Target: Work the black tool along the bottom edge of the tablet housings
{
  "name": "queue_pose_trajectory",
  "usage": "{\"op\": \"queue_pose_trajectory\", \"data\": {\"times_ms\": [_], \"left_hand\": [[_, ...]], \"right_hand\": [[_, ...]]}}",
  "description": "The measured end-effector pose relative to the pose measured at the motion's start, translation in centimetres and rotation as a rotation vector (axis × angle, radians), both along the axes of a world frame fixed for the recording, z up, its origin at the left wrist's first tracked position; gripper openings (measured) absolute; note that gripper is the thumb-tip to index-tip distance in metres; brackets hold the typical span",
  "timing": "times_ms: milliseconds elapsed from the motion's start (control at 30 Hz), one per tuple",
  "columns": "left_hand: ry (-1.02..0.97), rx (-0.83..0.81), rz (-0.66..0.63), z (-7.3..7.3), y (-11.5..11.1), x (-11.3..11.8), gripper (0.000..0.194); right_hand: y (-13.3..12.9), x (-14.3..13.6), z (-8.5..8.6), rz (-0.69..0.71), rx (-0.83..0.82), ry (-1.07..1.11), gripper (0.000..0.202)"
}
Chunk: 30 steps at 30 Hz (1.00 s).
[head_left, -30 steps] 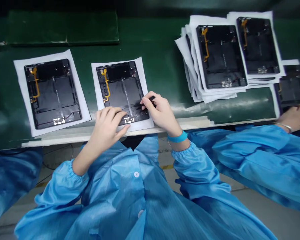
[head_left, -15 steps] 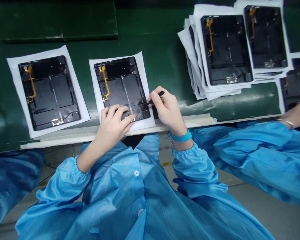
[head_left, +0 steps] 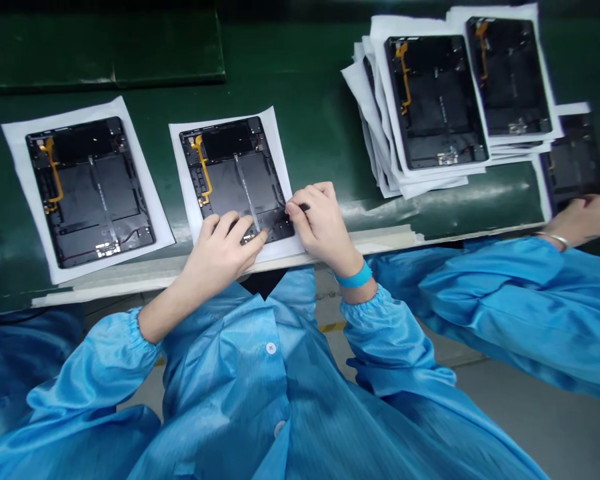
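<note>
Taking the middle of the open housing point(head_left: 221, 187) as the clock's centre, with twelve at the far side of the bench point(head_left: 320, 120), the housing lies flat, inner side up, on a white sheet point(head_left: 284, 163) just beyond the bench's near edge. The sheet probably keeps its outer face from scuffing, and the closeness lets both hands reach in without stretching. The left hand point(head_left: 225, 248), near half past six, lies loosely spread over the near end, seemingly steadying rather than grasping; what its fingertips cover is hidden. The right hand point(head_left: 323, 223), at four o'clock, pinches a slim dark tool point(head_left: 305, 207) between thumb and fingers, a grip that suits fine work; whether the tool's tip touches the housing cannot be told. A second housing point(head_left: 87, 200) lies at nine o'clock on its own sheet, well apart, perhaps to leave elbow room, while stacked housings point(head_left: 433, 100) sit at two, interleaved with paper, likely against scratches. The housing's long axis runs from about half past eleven to half past five: its dark panel point(head_left: 230, 140) points away from the person, its orange cable point(head_left: 205, 175) follows the ten o'clock side, and its small bright board point(head_left: 250, 237) faces the body.
</note>
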<state>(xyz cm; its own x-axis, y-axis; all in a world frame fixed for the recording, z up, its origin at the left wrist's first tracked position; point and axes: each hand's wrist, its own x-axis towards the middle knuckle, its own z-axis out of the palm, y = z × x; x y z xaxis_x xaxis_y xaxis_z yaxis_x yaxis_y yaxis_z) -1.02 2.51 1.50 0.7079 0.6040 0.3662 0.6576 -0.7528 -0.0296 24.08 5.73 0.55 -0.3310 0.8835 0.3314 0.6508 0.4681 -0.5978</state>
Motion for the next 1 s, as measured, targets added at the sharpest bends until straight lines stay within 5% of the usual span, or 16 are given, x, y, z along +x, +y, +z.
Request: {"op": "queue_pose_trajectory", "data": {"times_ms": [200,433,667,1000], "left_hand": [[0.021,-0.025,-0.098,0.2,1.2,-1.0,0.03],[0.034,-0.155,-0.227,1.0,2.8,-2.6,0.03],[0.075,-0.371,-0.242,2.7,4.4,-2.1,0.033],[0.133,-0.375,-0.237,3.5,4.7,-2.1,0.028]], "right_hand": [[-1.4,-0.4,-0.1,-0.097,0.045,0.085,0.051],[-3.9,-2.5,-0.6,-0.207,-0.177,0.489,0.046],[-3.8,-2.3,-0.9,-0.124,-0.107,0.396,0.045],[-3.9,-2.6,-1.1,-0.126,-0.109,0.35,0.046]]}}
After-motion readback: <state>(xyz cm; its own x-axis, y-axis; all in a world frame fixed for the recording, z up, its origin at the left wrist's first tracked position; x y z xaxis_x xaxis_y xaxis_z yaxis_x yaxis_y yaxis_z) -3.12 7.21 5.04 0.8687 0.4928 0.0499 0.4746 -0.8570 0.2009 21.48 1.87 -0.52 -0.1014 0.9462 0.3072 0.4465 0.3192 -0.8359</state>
